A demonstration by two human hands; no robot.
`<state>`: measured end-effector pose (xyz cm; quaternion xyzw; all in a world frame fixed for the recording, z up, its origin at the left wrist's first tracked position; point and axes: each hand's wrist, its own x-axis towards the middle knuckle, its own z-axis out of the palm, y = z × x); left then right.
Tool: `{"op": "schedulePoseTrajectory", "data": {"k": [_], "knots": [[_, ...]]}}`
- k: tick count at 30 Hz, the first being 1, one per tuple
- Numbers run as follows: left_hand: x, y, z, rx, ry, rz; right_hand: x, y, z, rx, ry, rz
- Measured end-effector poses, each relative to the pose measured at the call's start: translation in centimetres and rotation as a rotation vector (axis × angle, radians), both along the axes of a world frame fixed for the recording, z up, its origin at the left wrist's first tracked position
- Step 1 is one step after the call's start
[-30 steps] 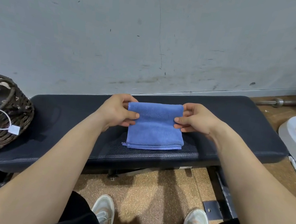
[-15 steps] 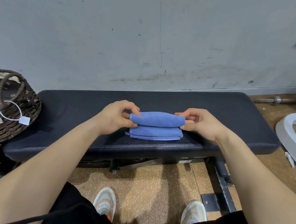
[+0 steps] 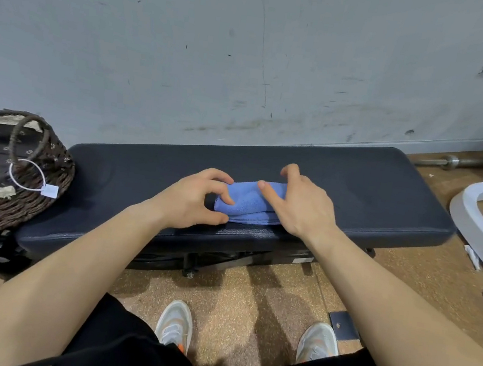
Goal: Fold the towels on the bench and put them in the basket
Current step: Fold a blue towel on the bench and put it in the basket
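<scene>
The folded blue towel (image 3: 247,202) lies on the near middle of the black padded bench (image 3: 371,193), between both hands. The left hand (image 3: 191,201) is at the towel's left end with its fingers curled, one fingertip on top of the cloth and the thumb at its near left corner; whether it really grips the towel I cannot tell. The right hand (image 3: 301,209) hangs spread and relaxed over the towel's right end, holding nothing, thumb stretched above the cloth and fingers lifted. The wicker basket (image 3: 15,208) with a dark flowered lining sits at the bench's left end, a white tag (image 3: 49,190) looped on its handle. A barbell (image 3: 451,163) lies on the floor by the far right wall
</scene>
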<state>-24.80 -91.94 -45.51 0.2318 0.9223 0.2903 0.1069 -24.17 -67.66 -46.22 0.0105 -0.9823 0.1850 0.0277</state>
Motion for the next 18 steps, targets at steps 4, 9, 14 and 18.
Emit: {"op": "schedulePoseTrajectory", "data": {"k": [4,9,14,18], "knots": [[0.0,0.8,0.0,0.128,-0.025,0.167,0.8,0.3,-1.6,0.091,0.020,0.076],[-0.4,4.0,1.4,0.007,0.019,0.460,1.2,0.3,-2.6,0.108,0.049,0.095],[-1.9,7.3,3.3,-0.336,0.251,0.572,1.2,-0.3,-2.9,0.159,0.055,0.072],[-2.9,8.9,0.6,-0.363,0.099,0.440,1.4,-0.4,-3.0,0.172,0.044,0.064]]}}
